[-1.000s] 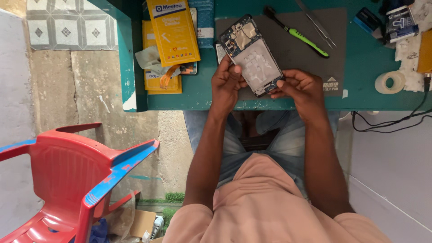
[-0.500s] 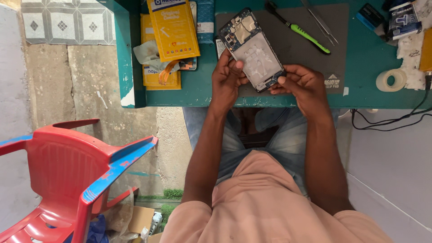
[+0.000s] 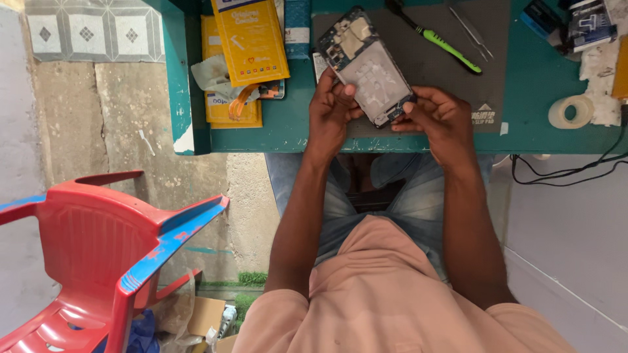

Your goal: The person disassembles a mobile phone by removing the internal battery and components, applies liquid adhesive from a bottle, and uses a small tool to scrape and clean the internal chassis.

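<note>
Hands, left hand and right hand, grip an opened phone frame.

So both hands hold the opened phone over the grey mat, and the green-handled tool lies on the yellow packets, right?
Not quite. In the head view the green-handled tool lies on the grey mat, not the yellow packets. Both the left hand and right hand hold the phone.

- Even, soft daylight across the whole view, bright without harsh glare.
- The teal surface is cleanly lit; only faint shadows sit under the fingers.
- A dim pocket shows beneath the surface edge, over the lap.
- Focus is crisp mid-frame; the red chair stretches slightly at the wide-angle edge.
</note>
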